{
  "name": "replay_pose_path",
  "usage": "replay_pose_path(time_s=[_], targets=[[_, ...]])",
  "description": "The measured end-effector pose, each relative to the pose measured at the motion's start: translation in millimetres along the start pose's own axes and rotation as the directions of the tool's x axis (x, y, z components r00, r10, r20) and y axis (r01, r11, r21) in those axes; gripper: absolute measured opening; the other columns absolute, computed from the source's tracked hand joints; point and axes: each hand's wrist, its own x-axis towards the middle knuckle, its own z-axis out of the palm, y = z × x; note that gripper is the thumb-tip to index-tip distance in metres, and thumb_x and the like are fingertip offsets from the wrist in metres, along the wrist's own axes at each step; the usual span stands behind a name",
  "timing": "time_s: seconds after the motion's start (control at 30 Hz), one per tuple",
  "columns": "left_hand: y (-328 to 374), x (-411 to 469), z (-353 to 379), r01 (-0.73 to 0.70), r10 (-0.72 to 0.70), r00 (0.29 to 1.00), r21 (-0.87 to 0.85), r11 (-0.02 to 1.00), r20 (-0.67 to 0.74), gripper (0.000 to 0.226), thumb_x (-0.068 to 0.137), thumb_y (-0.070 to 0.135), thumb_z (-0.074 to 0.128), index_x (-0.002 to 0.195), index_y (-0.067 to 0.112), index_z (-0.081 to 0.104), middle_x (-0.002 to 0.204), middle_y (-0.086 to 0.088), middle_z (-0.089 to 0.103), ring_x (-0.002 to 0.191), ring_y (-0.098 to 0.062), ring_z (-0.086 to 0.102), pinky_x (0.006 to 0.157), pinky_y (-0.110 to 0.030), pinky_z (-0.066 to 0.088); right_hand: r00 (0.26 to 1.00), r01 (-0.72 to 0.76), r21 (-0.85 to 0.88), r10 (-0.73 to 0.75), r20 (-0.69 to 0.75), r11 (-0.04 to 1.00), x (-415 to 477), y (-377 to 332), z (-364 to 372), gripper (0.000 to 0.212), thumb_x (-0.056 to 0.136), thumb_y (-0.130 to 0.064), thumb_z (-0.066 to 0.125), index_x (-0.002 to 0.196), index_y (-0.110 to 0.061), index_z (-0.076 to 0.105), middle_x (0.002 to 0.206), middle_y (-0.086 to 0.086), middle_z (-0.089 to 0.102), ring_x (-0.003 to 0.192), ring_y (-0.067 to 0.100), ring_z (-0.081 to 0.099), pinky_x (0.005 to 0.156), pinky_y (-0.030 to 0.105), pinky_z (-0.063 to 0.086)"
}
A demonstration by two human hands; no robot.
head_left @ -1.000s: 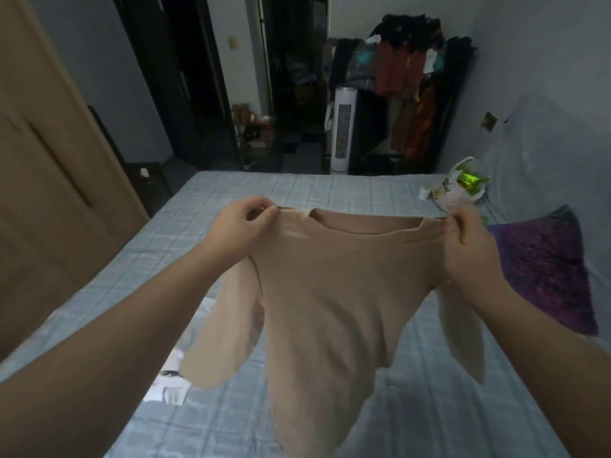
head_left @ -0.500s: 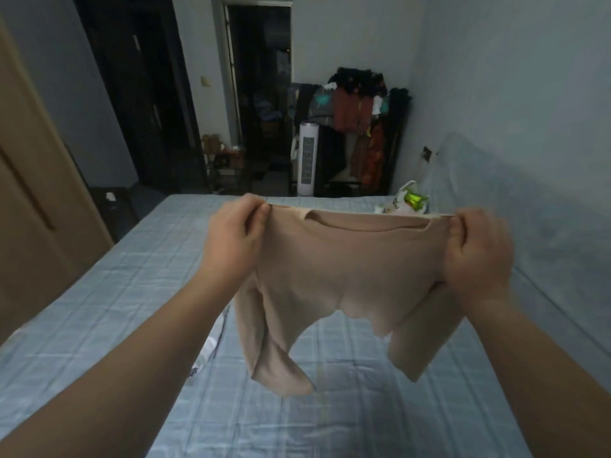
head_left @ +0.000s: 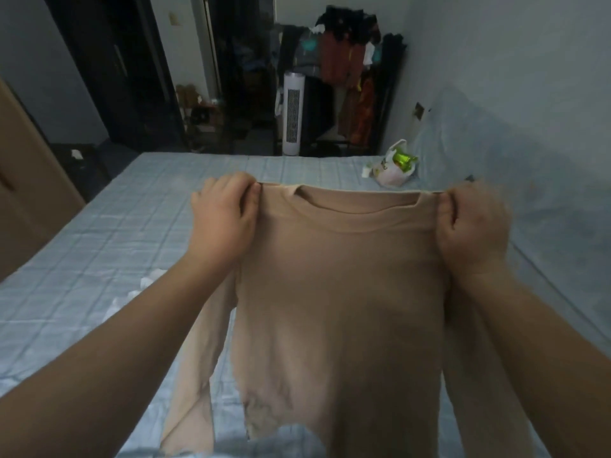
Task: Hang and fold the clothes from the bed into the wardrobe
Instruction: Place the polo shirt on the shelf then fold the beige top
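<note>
A beige long-sleeved top (head_left: 337,292) hangs spread out in front of me above the bed (head_left: 99,259). My left hand (head_left: 224,223) pinches its left shoulder and my right hand (head_left: 472,226) pinches its right shoulder, both at the same height. The body of the top hangs straight down with the round neckline facing me. One sleeve dangles at the lower left; the other runs down along my right forearm. The wardrobe's wooden door (head_left: 23,193) stands at the left edge.
The bed has a light blue checked cover. A plastic bag (head_left: 393,166) with green items lies at its far right corner. Some white cloth (head_left: 139,292) shows beside my left forearm. Beyond the bed stand a white tower fan (head_left: 292,114) and a loaded clothes rack (head_left: 350,61).
The top was flicked up and its body and sleeves now hang down straight and flat. My hands keep their hold on the shoulders and sit a little lower and closer to me.
</note>
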Motion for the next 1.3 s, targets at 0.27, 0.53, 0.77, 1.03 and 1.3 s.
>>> replay_pose_path(time_s=[0.27, 0.53, 0.77, 1.03, 1.3], targets=[[-80.9, -22.8, 166.8, 0.191, -0.225, 0.947, 0.159, 0.969, 0.230, 0.025, 0.097, 0.041, 0.039, 0.090, 0.024, 0.057, 0.086, -0.001, 0.063, 0.089, -0.031, 0.055, 0.078, -0.042, 0.037, 0.952, -0.084, -0.014, 0.084, 0.293, 0.996, -46.5, 44.3, 186.7, 0.024, 0.099, -0.032, 0.046, 0.088, -0.012, 0.054, 0.090, 0.017, 0.054, 0.084, 0.039, 0.049, 0.069, 0.046, 0.035], [-209.4, -83.8, 378.0, 0.262, -0.446, 0.759, 0.405, 0.876, 0.474, 0.019, 0.099, 0.038, 0.042, 0.094, 0.025, 0.054, 0.089, -0.006, 0.063, 0.093, -0.033, 0.054, 0.076, -0.042, 0.027, 0.740, -0.148, -0.098, 0.176, 0.649, 0.984, -152.3, 77.0, 426.6, 0.029, 0.103, -0.032, 0.043, 0.091, -0.011, 0.060, 0.090, 0.017, 0.057, 0.084, 0.038, 0.053, 0.070, 0.042, 0.033], [-320.5, -145.4, 511.2, 0.272, -0.527, 0.655, 0.482, 0.833, 0.541, 0.021, 0.096, 0.040, 0.037, 0.094, 0.026, 0.052, 0.090, -0.008, 0.061, 0.090, -0.034, 0.053, 0.076, -0.045, 0.030, 0.643, -0.056, -0.137, 0.141, 0.753, 0.989, -231.9, 85.7, 590.9, 0.023, 0.101, -0.031, 0.047, 0.093, -0.013, 0.059, 0.091, 0.017, 0.057, 0.085, 0.039, 0.053, 0.067, 0.043, 0.035], [-376.1, -167.2, 576.7, 0.211, -0.469, 0.715, 0.479, 0.852, 0.518, 0.022, 0.101, 0.041, 0.033, 0.098, 0.027, 0.050, 0.097, -0.005, 0.053, 0.092, -0.030, 0.045, 0.078, -0.044, 0.029, 0.721, 0.022, -0.093, 0.049, 0.691, 0.995, -255.5, 98.2, 694.8, 0.017, 0.101, -0.030, 0.048, 0.091, -0.017, 0.054, 0.089, 0.015, 0.051, 0.081, 0.036, 0.048, 0.068, 0.039, 0.026], [-369.0, -159.7, 588.4, 0.292, -0.439, 0.787, 0.363, 0.885, 0.435, 0.035, 0.097, 0.024, 0.049, 0.130, 0.012, 0.054, 0.137, -0.016, 0.051, 0.130, -0.037, 0.041, 0.109, -0.051, 0.029, 0.752, -0.180, 0.089, 0.079, 0.655, 0.980, -245.9, 95.4, 688.1, 0.029, 0.082, -0.006, 0.047, 0.108, -0.012, 0.058, 0.116, 0.016, 0.056, 0.107, 0.038, 0.051, 0.092, 0.044, 0.037]])
